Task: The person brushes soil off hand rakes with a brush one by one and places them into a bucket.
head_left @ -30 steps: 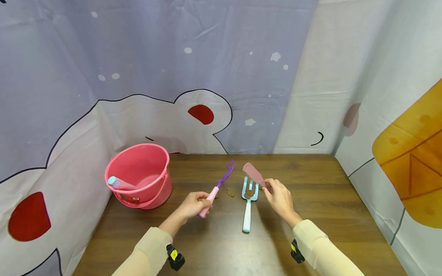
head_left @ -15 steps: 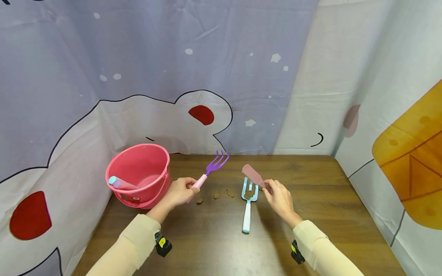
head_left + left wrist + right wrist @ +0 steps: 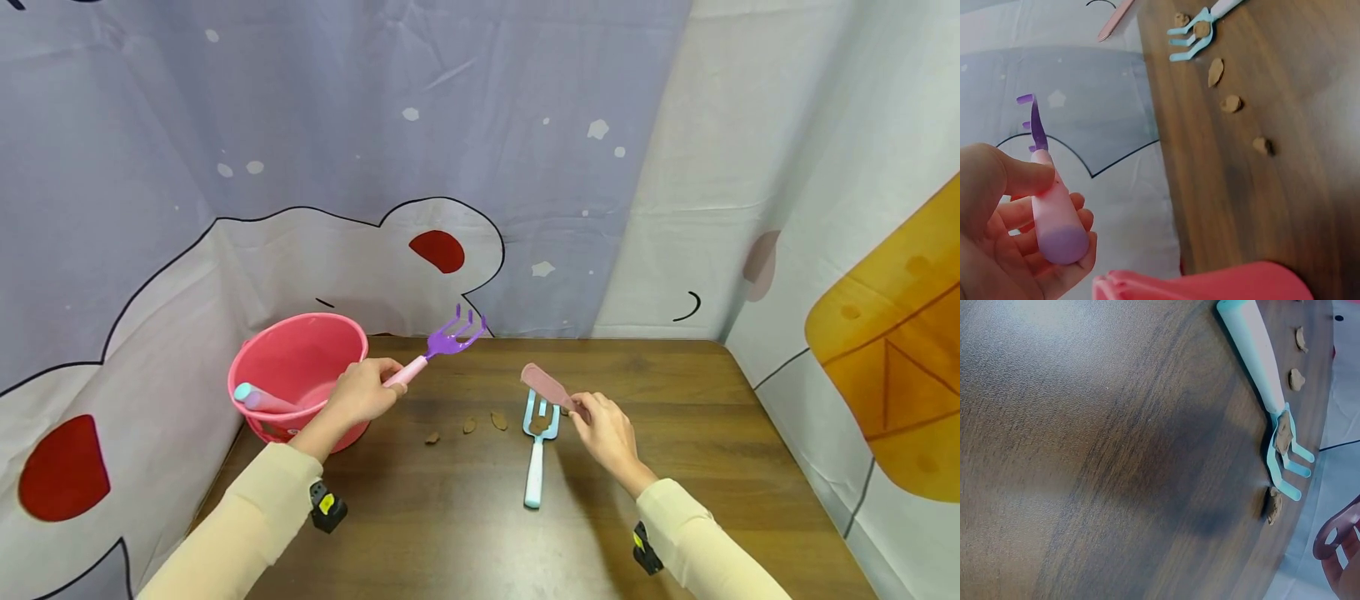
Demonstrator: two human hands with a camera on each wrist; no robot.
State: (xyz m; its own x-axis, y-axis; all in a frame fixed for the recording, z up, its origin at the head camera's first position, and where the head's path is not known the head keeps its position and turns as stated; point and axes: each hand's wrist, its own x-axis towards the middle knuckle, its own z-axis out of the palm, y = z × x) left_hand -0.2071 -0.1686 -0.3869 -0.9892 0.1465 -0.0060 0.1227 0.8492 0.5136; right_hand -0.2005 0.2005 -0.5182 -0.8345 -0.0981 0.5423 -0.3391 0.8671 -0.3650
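My left hand [image 3: 363, 390] grips the pink handle of a small purple hand rake [image 3: 447, 342], raised over the table's back left with tines pointing away. It overlaps the right rim of a pink bucket [image 3: 307, 358]. In the left wrist view, thumb and fingers wrap round the rake handle. My right hand [image 3: 607, 433] pinches a dusty-pink flat-bladed tool [image 3: 546, 386], held above a light-blue toy garden fork [image 3: 534, 479] lying on the table. A brown lump [image 3: 1283, 434] rests on the fork's head. The full shape of the pink tool is hidden in my fingers.
Several brown pieces [image 3: 1231, 104] lie in a row left of the fork, and another brown piece [image 3: 1274, 506] sits by its tines. Inside the bucket, a pale-handled tool [image 3: 266, 401] leans on the rim. A printed curtain [image 3: 420, 125] hangs behind the wooden table [image 3: 480, 517].
My left hand has carried the hand rake left and up, from the brown pieces to the bucket's edge, uncovering those pieces. The right hand has barely shifted; its tool tip dips slightly.
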